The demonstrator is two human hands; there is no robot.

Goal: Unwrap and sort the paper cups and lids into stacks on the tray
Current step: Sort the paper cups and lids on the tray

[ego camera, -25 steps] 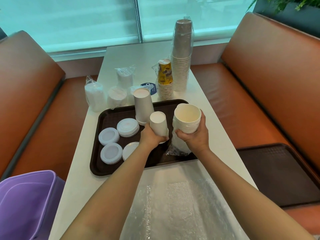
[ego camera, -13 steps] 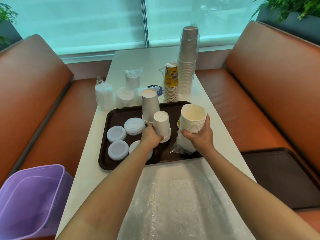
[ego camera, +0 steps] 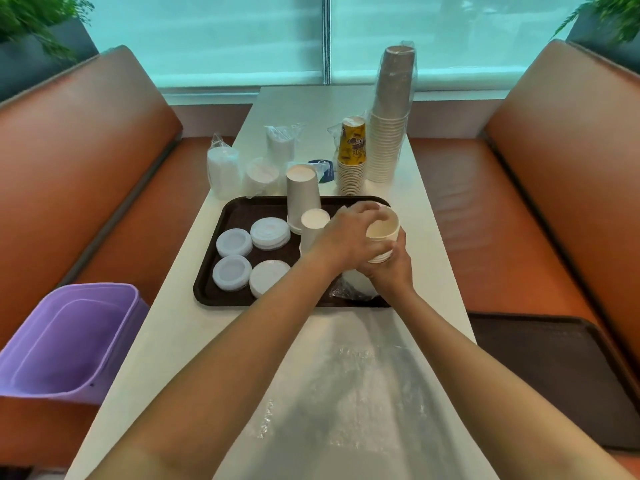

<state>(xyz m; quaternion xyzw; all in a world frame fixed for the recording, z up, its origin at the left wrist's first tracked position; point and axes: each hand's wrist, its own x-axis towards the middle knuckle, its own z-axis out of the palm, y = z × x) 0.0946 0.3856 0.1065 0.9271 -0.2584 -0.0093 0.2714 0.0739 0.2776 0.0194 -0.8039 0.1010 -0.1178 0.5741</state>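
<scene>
- A purple bin (ego camera: 65,337) stands off the left edge of the counter (ego camera: 180,327), well apart from both hands.
- On the brown tray (ego camera: 221,292), four low piles of white lids (ego camera: 233,242) sit in a block on the left half, none of them touched.
- Beyond the tray's far edge, wrapped packs of lids (ego camera: 223,171) wait on the counter, still in their plastic.
- Near the tray's middle stand two stacks of upside-down white cups: a tall stack (ego camera: 302,195) and, just in front of it, a short stack (ego camera: 313,225).
- The left hand (ego camera: 346,237) reaches across from the left, just past the short stack, and curls its fingers (ego camera: 360,211) over the near rim of the open-topped cup stack (ego camera: 382,237); it looks to grip the top cup, though the fingertips are partly hidden.
- The right hand (ego camera: 388,271) wraps the same stack from below and the near side, holding it upright over the tray's right end, mouth up.
- That stack's long axis runs straight up, so my guess is that the top cup lifts up and off, with the left hand pulling and the right hand bracing.
- A crumpled plastic wrapper (ego camera: 349,289) hangs or lies just under the right hand, on the tray's near right corner.
- Farther back on the right, a wrapped yellow printed cup stack (ego camera: 351,157) and a tall wrapped brown cup stack (ego camera: 393,112) stand on the counter, not yet opened.
- A second tray (ego camera: 554,375) lies on the bench seat at the right.
</scene>
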